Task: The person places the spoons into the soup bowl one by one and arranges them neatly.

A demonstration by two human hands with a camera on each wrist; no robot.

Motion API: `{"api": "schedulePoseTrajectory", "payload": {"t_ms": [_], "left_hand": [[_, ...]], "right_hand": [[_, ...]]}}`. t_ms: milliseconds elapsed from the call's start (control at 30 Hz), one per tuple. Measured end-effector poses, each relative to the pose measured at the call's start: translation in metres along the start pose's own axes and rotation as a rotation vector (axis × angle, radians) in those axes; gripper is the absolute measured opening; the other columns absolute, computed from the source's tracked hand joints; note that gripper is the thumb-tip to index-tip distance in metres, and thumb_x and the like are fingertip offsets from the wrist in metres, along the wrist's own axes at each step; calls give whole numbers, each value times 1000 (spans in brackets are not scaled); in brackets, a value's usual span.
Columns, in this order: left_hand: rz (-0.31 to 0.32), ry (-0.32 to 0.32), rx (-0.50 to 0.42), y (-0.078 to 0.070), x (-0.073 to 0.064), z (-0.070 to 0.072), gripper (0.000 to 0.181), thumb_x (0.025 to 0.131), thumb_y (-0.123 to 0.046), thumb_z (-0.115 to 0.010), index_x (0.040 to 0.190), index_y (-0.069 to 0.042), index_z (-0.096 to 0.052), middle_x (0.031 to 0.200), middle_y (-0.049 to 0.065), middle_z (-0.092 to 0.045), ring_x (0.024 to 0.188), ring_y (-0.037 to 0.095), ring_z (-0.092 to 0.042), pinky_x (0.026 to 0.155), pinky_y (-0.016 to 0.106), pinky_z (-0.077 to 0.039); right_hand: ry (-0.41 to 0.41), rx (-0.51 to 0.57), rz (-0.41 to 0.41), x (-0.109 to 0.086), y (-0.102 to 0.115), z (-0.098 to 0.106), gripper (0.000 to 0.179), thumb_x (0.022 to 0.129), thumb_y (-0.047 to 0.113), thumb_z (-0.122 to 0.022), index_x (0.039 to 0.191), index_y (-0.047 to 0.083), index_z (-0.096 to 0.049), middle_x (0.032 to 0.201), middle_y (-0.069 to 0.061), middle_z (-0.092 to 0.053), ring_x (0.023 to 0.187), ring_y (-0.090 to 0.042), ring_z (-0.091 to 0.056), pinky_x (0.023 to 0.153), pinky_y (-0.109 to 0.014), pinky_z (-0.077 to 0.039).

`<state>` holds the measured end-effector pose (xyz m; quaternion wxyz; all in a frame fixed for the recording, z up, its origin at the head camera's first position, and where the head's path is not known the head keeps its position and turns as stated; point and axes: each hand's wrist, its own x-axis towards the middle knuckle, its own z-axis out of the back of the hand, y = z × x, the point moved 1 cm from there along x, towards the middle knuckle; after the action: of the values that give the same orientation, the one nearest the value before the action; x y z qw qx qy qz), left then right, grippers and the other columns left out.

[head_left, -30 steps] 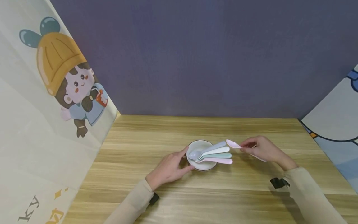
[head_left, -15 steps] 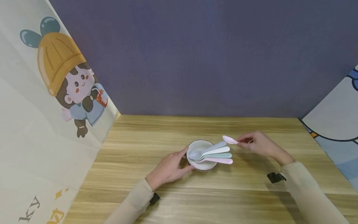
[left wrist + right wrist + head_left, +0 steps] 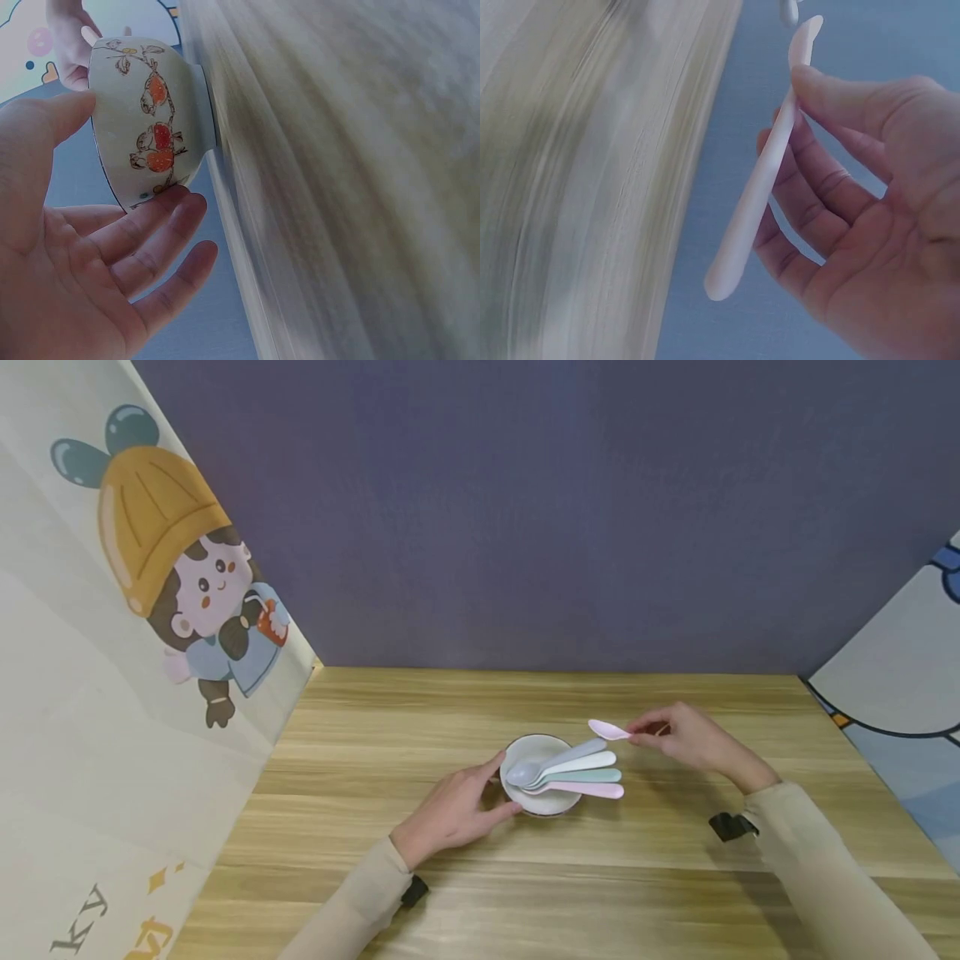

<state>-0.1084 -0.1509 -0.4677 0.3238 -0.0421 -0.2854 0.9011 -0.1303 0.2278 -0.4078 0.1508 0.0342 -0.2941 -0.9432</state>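
A white bowl [image 3: 538,803] with a dark rim stands on the table; fruit on branches decorates its side in the left wrist view. My left hand [image 3: 459,810] holds it from the left, thumb and fingers spread around the wall. Inside lie the heads of a grey-blue spoon [image 3: 577,751], a white spoon [image 3: 592,762], a green spoon [image 3: 596,776] and a pink spoon [image 3: 596,790], handles pointing right over the rim. My right hand [image 3: 693,739] pinches another pale pink spoon [image 3: 754,199] near its neck, its head just above and behind the grey-blue handle.
The wooden table [image 3: 360,718] meets a dark blue-grey wall [image 3: 525,527] at the back. A light panel with a cartoon figure [image 3: 210,577] borders it on the left. Another printed panel [image 3: 900,660] stands on the right.
My right hand has moved left and slightly toward the back with the pale pink spoon, whose head is nearer the bowl. The left hand, bowl and the spoons in it stay put.
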Motion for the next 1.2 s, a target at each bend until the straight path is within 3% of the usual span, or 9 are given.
{"api": "schedulePoseTrajectory", "payload": {"t_ms": [667,1200], "left_hand": [[-23,-9,12,1,0,0,84,102,-57,-65,167,-11,-36,130,3,-76,117,19,-73,99,40,-62],[-2,10,1,2,-3,2,86,102,-59,-64,167,-9,-36,137,4,-74,125,21,-70,106,42,-59]], "right_hand": [[-18,-44,84,13,14,-3,12,95,10,-80,105,8,-85,103,-7,-82,83,-11,-69,71,-23,-59],[8,-100,136,26,29,-9,9,96,14,-80,103,12,-85,102,-1,-82,83,-8,-68,75,-27,-59]]}}
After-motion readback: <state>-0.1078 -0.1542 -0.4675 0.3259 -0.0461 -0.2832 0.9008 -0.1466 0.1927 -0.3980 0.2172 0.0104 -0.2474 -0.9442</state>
